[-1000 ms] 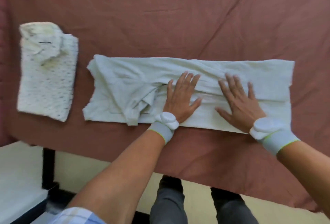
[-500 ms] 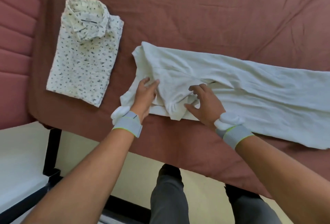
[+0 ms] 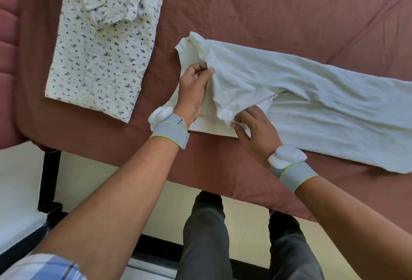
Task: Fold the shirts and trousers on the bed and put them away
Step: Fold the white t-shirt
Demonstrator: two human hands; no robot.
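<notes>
Moved within the last second from pressing flat on the middle of the white garment (image 3: 312,92) to its left end on the rust-brown bed (image 3: 245,0). Left hand (image 3: 192,92) now pinching raised cloth; right hand (image 3: 254,128) gripping the bunched sleeve. Probably tucking that end inward. Folded patterned shirt (image 3: 100,47) lying just beside, untouched

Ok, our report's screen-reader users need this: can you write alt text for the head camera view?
A person's left hand pinches the pale garment near its left end while the right hand grips its near edge, on a reddish-brown bed. A folded leaf-print shirt lies apart to the left.
</notes>
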